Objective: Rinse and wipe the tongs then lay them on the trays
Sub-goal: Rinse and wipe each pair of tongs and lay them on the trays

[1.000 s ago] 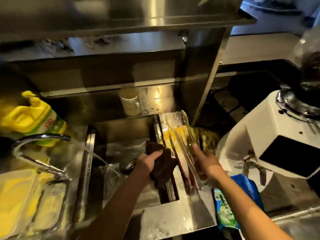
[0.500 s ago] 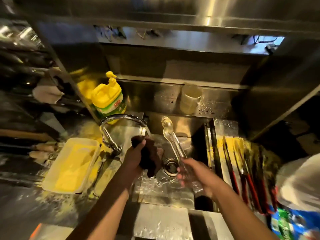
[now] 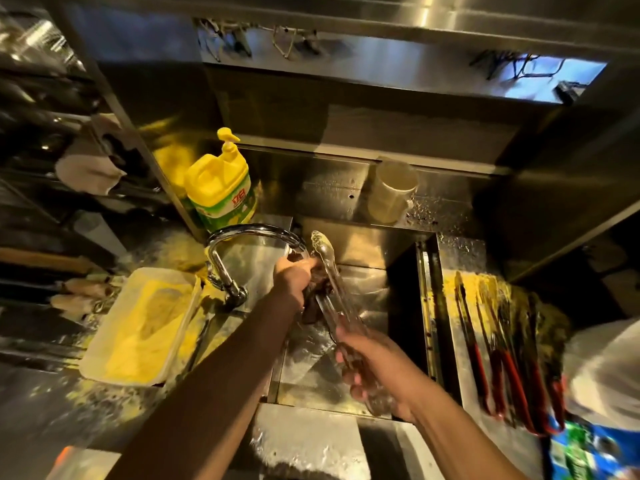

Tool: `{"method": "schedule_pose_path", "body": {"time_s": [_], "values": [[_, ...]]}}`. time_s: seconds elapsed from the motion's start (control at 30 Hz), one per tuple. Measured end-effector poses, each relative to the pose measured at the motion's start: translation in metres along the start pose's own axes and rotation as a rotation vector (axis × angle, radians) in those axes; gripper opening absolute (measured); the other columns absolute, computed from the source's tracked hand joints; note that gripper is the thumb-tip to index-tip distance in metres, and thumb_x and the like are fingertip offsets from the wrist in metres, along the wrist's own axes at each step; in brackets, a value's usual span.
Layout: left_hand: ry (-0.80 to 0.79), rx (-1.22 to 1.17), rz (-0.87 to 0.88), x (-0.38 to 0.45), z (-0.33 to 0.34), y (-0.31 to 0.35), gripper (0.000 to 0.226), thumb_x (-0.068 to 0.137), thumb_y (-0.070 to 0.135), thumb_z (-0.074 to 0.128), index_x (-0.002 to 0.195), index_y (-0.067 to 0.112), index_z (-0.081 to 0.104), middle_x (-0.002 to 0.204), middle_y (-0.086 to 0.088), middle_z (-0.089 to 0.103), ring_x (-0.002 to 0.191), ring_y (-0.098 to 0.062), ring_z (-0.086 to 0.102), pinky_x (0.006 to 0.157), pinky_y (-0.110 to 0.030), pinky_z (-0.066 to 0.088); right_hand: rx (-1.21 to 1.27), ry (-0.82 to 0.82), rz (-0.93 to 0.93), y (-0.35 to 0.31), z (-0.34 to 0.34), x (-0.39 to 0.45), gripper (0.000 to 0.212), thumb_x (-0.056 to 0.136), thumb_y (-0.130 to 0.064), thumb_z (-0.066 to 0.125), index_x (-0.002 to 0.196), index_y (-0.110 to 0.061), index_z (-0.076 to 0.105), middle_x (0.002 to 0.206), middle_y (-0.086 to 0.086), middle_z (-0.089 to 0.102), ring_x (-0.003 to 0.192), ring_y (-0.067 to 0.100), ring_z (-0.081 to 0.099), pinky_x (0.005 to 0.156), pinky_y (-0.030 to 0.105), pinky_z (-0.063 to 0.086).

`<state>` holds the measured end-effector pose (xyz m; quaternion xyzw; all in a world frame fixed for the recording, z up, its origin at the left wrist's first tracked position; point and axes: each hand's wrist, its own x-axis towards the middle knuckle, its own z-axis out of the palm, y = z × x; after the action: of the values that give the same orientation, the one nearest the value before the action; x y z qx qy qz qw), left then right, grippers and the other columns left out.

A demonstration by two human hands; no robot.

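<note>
My right hand (image 3: 375,370): fingers curled round the handle end of the tongs (image 3: 330,289), gripping them over the sink (image 3: 363,341); the handle under my fingers is blurred.
My left hand (image 3: 294,277): fingers closed on a dark cloth (image 3: 317,289), holding it against the shaft of the tongs just under the faucet (image 3: 249,237) spout.
Tongs: clear, arms close together, scalloped tip pointing away from me toward the back wall of the sink, raised above the basin.
Tray (image 3: 460,299): right of the sink, wet steel; other tongs (image 3: 502,348) with red handles lie on it side by side.
Around: yellow soap bottle (image 3: 221,185) with a pump behind the faucet; pale cup (image 3: 393,192) on the ledge behind the sink; white tub (image 3: 145,323) of yellow stuff on the left counter; blue packet (image 3: 585,452) at the lower right corner.
In the way: the cloth and my left hand cover the middle of the tongs; I cannot tell whether water is running.
Changed since half a second ago: my left hand has brought the cloth from beside the faucet onto the tongs; the tongs' tip sits nearer the spout; my right hand's grip is unchanged.
</note>
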<state>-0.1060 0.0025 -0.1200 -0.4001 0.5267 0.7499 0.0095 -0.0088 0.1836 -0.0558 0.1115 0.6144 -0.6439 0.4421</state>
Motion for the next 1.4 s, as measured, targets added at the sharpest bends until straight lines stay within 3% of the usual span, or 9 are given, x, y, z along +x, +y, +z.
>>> {"method": "schedule_pose_path", "body": {"time_s": [0.1, 0.33, 0.5, 0.7, 0.8, 0.93, 1.07, 1.27, 1.4], "values": [[-0.032, -0.006, -0.096, -0.006, 0.012, -0.005, 0.045, 0.084, 0.006, 0.072, 0.125, 0.001, 0.054, 0.112, -0.026, 0.068, 0.099, -0.040, 0.069, 0.080, -0.048, 0.059, 0.017, 0.068, -0.030, -0.012, 0.000, 0.004, 0.040, 0.085, -0.034, 0.073, 0.110, -0.004, 0.065, 0.080, 0.007, 0.065, 0.048, 0.014, 0.050, 0.040, 0.024, 0.041], [0.023, -0.044, -0.146, 0.002, 0.017, -0.013, 0.028, 0.085, 0.013, 0.074, 0.104, 0.011, 0.054, 0.101, -0.020, 0.068, 0.080, -0.030, 0.068, 0.059, -0.036, 0.055, -0.170, 0.129, -0.038, -0.017, -0.002, 0.005, 0.023, 0.091, -0.030, 0.061, 0.092, -0.008, 0.067, 0.072, 0.005, 0.065, 0.046, 0.014, 0.052, 0.040, 0.025, 0.044], [0.039, -0.073, -0.130, 0.000, 0.018, -0.013, 0.044, 0.089, 0.007, 0.068, 0.128, 0.000, 0.051, 0.123, -0.030, 0.063, 0.107, -0.041, 0.066, 0.088, -0.062, 0.055, -0.257, 0.105, -0.076, -0.018, -0.002, 0.002, 0.018, 0.091, -0.028, 0.061, 0.097, -0.011, 0.064, 0.067, -0.003, 0.065, 0.043, 0.010, 0.051, 0.040, 0.024, 0.043], [0.205, -0.066, -0.067, 0.001, 0.021, -0.018, 0.029, 0.090, 0.012, 0.068, 0.111, 0.005, 0.050, 0.121, -0.023, 0.063, 0.108, -0.033, 0.064, 0.094, -0.056, 0.054, -0.154, 0.008, -0.022, -0.011, -0.043, -0.023, 0.046, 0.081, -0.048, 0.070, 0.111, -0.014, 0.063, 0.075, 0.005, 0.064, 0.045, 0.015, 0.047, 0.039, 0.023, 0.039], [0.311, -0.149, -0.021, -0.002, 0.015, -0.015, 0.036, 0.094, 0.015, 0.065, 0.121, -0.002, 0.051, 0.124, -0.025, 0.061, 0.112, -0.035, 0.063, 0.096, -0.056, 0.053, 0.003, 0.002, 0.024, 0.002, -0.065, -0.032, 0.056, 0.079, -0.052, 0.062, 0.113, -0.007, 0.058, 0.080, 0.010, 0.062, 0.048, 0.017, 0.047, 0.038, 0.024, 0.039], [0.072, -0.194, -0.146, -0.016, 0.009, -0.024, 0.042, 0.097, 0.016, 0.059, 0.133, 0.000, 0.047, 0.124, -0.024, 0.062, 0.110, -0.039, 0.065, 0.092, -0.057, 0.054, 0.094, -0.038, -0.001, -0.007, -0.078, -0.029, 0.059, 0.077, -0.038, 0.064, 0.121, -0.001, 0.052, 0.090, 0.013, 0.070, 0.066, 0.024, 0.064, 0.057, 0.035, 0.054], [-0.138, -0.258, -0.210, -0.035, 0.004, -0.026, 0.023, 0.100, 0.019, 0.053, 0.104, 0.003, 0.069, 0.085, -0.016, 0.076, 0.065, -0.026, 0.075, 0.055, -0.036, 0.060, 0.078, 0.007, -0.030, -0.016, -0.066, -0.021, 0.076, 0.067, -0.025, 0.091, 0.126, -0.008, 0.046, 0.105, 0.022, 0.074, 0.075, 0.033, 0.072, 0.065, 0.041, 0.060], [-0.320, -0.343, -0.217, -0.042, -0.007, -0.022, 0.040, 0.104, 0.036, 0.044, 0.111, 0.004, 0.067, 0.091, -0.014, 0.074, 0.080, -0.027, 0.070, 0.073, -0.038, 0.058, 0.046, 0.014, -0.069, -0.021, -0.059, -0.012, 0.066, 0.085, 0.007, 0.062, 0.133, -0.037, 0.056, 0.099, 0.022, 0.066, 0.069, 0.031, 0.065, 0.074, 0.049, 0.057], [-0.328, -0.345, -0.165, -0.040, -0.009, -0.023, 0.040, 0.104, 0.038, 0.043, 0.112, 0.006, 0.066, 0.087, -0.011, 0.076, 0.080, -0.025, 0.070, 0.076, -0.038, 0.055, -0.067, 0.061, -0.003, -0.021, -0.047, -0.012, 0.046, 0.083, 0.010, 0.058, 0.124, -0.010, 0.057, 0.080, 0.020, 0.070, 0.069, 0.028, 0.068, 0.065, 0.040, 0.057]]}}
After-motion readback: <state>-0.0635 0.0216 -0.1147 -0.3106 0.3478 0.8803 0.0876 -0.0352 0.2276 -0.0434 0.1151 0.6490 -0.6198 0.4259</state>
